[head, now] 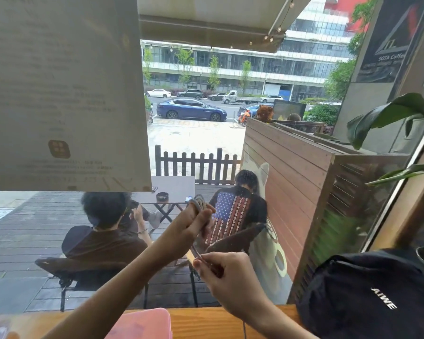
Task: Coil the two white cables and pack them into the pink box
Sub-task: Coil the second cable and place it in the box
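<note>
**A:** Head view. What can't you make out from your end?

**B:** Plenty. The pink box [142, 324] is cut off by the bottom edge of the frame; I only see a translucent pink lid corner at lower centre, so I cannot tell what is inside. The cable [199, 204] reads grey against the bright window, and its loose end blurs below the hands; a thin strand shows again near the bottom edge over the wooden counter [201, 321]. I see only this one cable.

**A:** Room to move?

**B:** Tight on the right: a black bag [367, 297] fills the lower right of the frame, its left side just beside my right wrist. The window glass lies straight ahead, with a big paper sign [64, 94] filling the upper left. The counter strip between box and bag is narrow.

**A:** And the cable itself?

**B:** Several loops stand bunched above my left hand [194, 223], centre frame, held up in front of the glass. That hand grips the coil, fingers curled round it. Below, my right hand [220, 272] pinches the strand between thumb and fingertips, the cable running taut between the two hands.
</note>
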